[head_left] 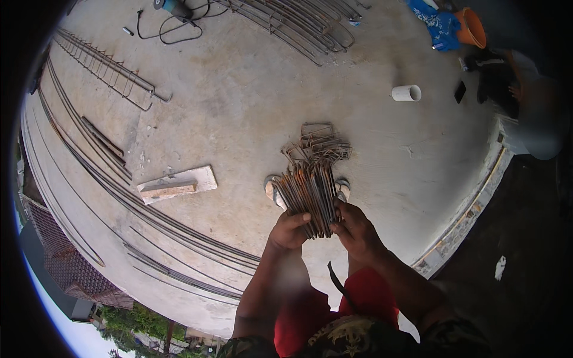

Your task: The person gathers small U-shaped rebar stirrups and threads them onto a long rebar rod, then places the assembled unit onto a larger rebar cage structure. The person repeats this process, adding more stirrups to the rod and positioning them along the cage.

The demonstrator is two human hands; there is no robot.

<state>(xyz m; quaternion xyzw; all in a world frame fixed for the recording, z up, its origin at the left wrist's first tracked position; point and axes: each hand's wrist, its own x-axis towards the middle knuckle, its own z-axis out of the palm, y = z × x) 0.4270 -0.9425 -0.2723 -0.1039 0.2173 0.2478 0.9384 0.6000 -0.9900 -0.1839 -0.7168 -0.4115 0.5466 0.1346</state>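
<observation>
Between my two hands is a thick bundle of rusty rebar stirrups (310, 191), pressed together side by side. My left hand (290, 229) is closed on the bundle's near left edge, thumb lying over the rods. On the near right edge my right hand (358, 230) grips the same bundle. Just beyond it, more loose stirrups (325, 143) lie in a tangled pile on the concrete floor. The bundle partly covers my sandalled feet (274, 190), and I cannot tell whether its far end touches the pile.
Long rebar rods (179, 230) run along the left. A rebar cage (104, 62), bent bars (292, 24) and a corded power tool (173, 8) lie farther off. Nearer are a mortar-stained board (206, 178) and a white pipe piece (406, 93). A person (525, 77) is beside the right-hand edge (471, 215).
</observation>
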